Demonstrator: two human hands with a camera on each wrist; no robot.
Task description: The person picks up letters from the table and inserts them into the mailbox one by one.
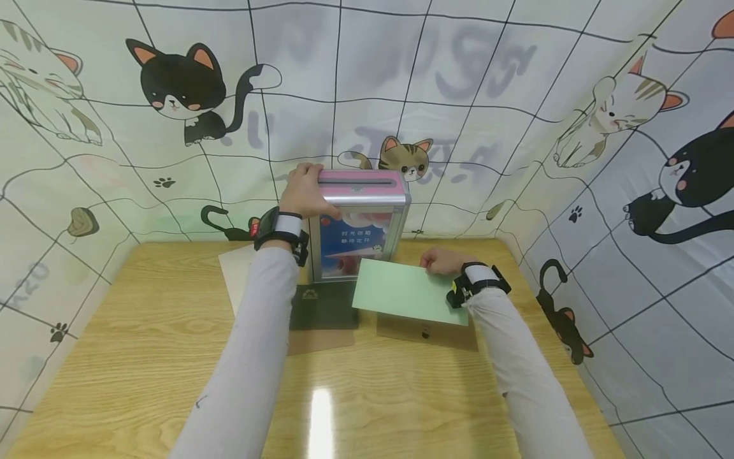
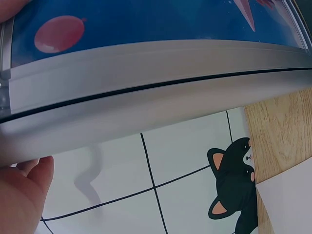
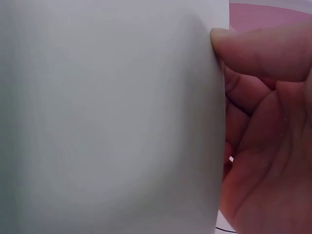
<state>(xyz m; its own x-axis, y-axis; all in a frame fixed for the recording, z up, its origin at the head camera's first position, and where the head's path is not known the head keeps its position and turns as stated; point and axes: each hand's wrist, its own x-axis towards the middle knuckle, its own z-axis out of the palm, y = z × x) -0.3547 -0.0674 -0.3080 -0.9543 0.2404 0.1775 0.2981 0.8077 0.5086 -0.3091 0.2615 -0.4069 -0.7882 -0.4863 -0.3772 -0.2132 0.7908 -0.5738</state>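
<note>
A silver-framed box (image 1: pixel 395 234) with a pink top (image 1: pixel 373 190) stands upright at the table's back. A long slot runs along its top, and its front bears a blue picture with writing. My left hand (image 1: pixel 306 192) grips its upper left corner, thumb on the front; the left wrist view shows the hand (image 2: pixel 24 197) at the box's silver edge (image 2: pixel 122 109). My right hand (image 1: pixel 446 261) pinches the far edge of a light green paper (image 1: pixel 410 292), tilted before the box. In the right wrist view the thumb presses its edge; whether it is an envelope or card, I cannot tell.
Left of centre, a dark green envelope (image 1: pixel 323 309) with a gold emblem lies over a brown one (image 1: pixel 321 342). Another brown envelope (image 1: pixel 447 335) with a dark button lies under the light green paper. A whitish sheet (image 1: pixel 234 268) is by my left forearm. Cat-patterned cloth surrounds the table.
</note>
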